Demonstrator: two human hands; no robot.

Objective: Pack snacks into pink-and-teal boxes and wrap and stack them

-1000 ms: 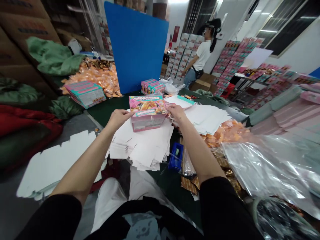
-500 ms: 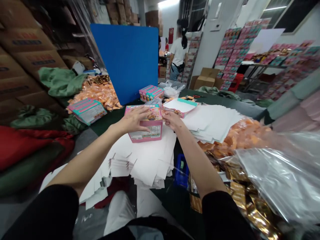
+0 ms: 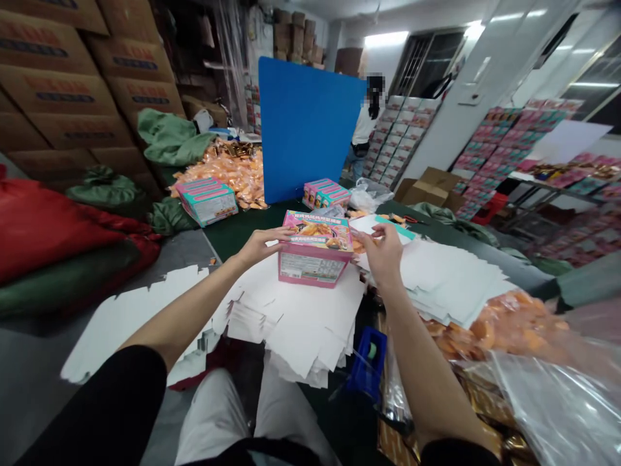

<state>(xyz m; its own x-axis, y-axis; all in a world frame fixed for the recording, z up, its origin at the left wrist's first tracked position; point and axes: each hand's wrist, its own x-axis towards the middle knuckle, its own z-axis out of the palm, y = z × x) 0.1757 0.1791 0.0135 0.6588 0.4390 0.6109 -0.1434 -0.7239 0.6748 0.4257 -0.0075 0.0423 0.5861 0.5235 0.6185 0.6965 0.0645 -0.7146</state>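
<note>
A pink printed carton box (image 3: pixel 317 249) stands upright on a stack of flat white card sheets (image 3: pixel 295 323). My left hand (image 3: pixel 266 246) holds the box at its left top corner, fingers along the top edge and thumb lower. My right hand (image 3: pixel 387 249) is by the right side of the box, fingers bent and apart, with the thumb close to the box's edge. Whether that thumb touches the box is hard to see. Behind the right hand lies an open teal-edged carton piece (image 3: pixel 395 228), partly hidden.
More white sheets (image 3: pixel 451 278) lie to the right, beside orange packets (image 3: pixel 514 317) and gold packets (image 3: pixel 478 395). A blue tape dispenser (image 3: pixel 367 366) sits near my right forearm. Two printed boxes (image 3: pixel 208 200) (image 3: pixel 326 193) and a blue board (image 3: pixel 310 129) stand behind. A person (image 3: pixel 363 129) is farther back.
My left hand has slid from across the box's top to its left corner. The right hand's fingers have opened and moved slightly away from the box's side. The view has turned left.
</note>
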